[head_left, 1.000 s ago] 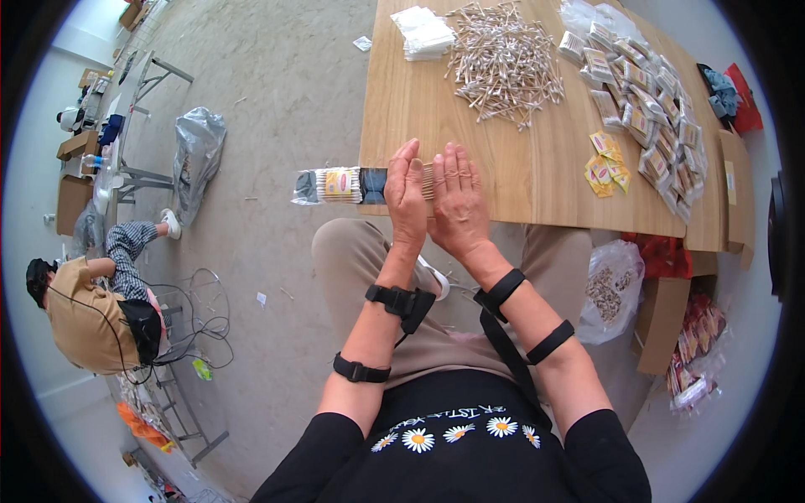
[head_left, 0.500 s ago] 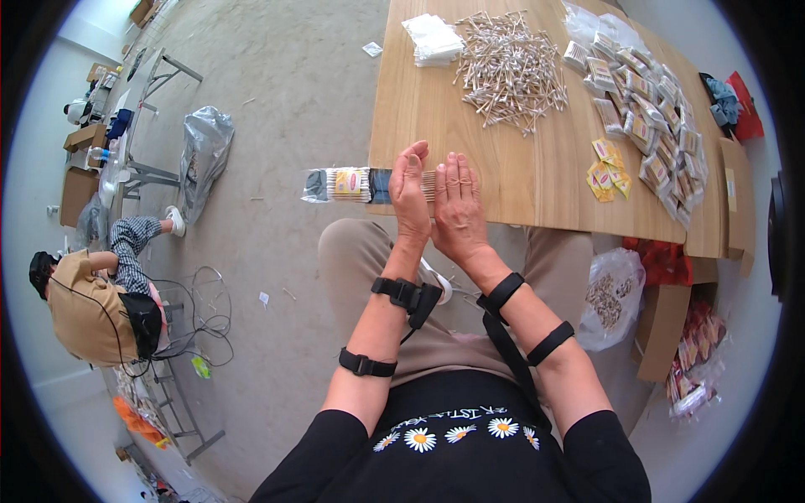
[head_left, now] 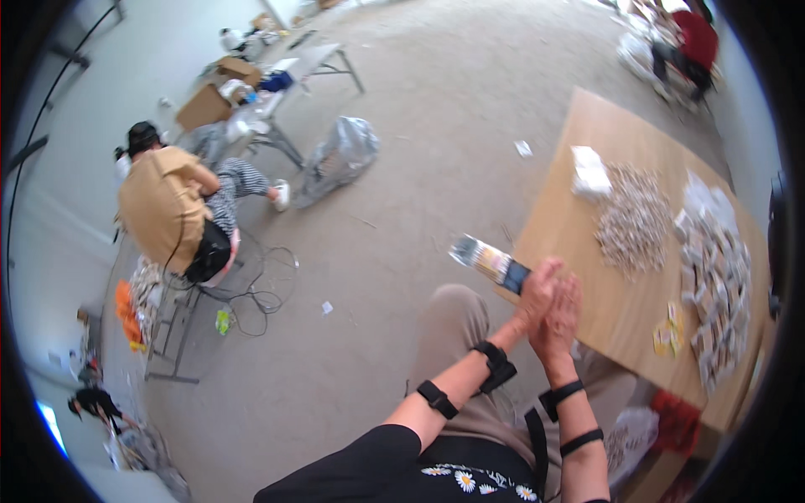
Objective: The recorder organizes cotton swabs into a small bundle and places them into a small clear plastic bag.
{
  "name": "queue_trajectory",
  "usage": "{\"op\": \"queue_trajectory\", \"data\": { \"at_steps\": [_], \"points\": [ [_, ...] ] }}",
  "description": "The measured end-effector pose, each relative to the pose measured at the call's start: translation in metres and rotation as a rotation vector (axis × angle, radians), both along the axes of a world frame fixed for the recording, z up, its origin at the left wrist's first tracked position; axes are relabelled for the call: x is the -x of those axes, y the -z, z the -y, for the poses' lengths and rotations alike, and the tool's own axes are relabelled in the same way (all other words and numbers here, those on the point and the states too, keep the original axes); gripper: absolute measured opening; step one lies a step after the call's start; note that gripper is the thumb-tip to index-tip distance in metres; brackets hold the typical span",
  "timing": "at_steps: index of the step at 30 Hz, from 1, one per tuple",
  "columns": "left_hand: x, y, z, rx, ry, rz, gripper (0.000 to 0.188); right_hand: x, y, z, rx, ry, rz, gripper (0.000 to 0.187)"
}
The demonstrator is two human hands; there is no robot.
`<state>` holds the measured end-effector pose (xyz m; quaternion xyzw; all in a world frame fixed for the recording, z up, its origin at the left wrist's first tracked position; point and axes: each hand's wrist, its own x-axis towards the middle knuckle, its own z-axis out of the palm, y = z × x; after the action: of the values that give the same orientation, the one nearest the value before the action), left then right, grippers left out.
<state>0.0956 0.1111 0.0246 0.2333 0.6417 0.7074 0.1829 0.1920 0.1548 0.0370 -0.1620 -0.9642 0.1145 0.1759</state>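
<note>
At the table's near left edge, my left hand (head_left: 537, 298) and my right hand (head_left: 560, 321) are pressed side by side, fingers straight and together. Whatever lies between the palms is hidden now; half a second ago a row of cotton swabs showed there. Beside my left hand, a clear bag of cotton swabs (head_left: 486, 258) sticks out past the table edge. A dark block (head_left: 515, 277) sits between this bag and my left hand. Motion blurs the fingers slightly.
On the wooden table (head_left: 558, 226) lie a loose heap of cotton swabs (head_left: 633, 222), white packets (head_left: 590, 172), yellow cards (head_left: 668, 333) and many filled swab bags (head_left: 717, 289). A grey plastic sack (head_left: 340, 159) stands on the floor. A person in tan (head_left: 168, 205) sits at left.
My head view has swung left, so table and hands appear farther right and tilted. The hands remain together beside the bag; the swabs between them no longer show.
</note>
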Motion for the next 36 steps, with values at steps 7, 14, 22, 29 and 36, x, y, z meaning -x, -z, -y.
{"op": "queue_trajectory", "data": {
  "at_steps": [7,14,22,29,36],
  "points": [
    [-0.024,-0.033,0.042,0.542,0.060,-0.894,0.054,0.002,0.000,-0.005,-0.096,0.052,0.064,0.072],
    [-0.022,0.000,0.031,0.753,-0.055,-1.131,0.061,0.009,0.004,-0.006,-0.166,0.005,0.038,0.070],
    [-0.030,0.011,0.020,0.812,-0.060,-1.182,0.060,-0.033,-0.033,-0.022,0.044,0.151,0.252,0.100],
    [-0.014,-0.012,0.032,0.961,0.095,-1.146,0.074,-0.021,-0.010,-0.025,0.041,0.167,0.186,0.114],
    [-0.020,-0.022,0.035,1.037,0.090,-1.232,0.089,-0.018,-0.032,-0.023,0.069,0.147,0.255,0.114]
  ]
}}
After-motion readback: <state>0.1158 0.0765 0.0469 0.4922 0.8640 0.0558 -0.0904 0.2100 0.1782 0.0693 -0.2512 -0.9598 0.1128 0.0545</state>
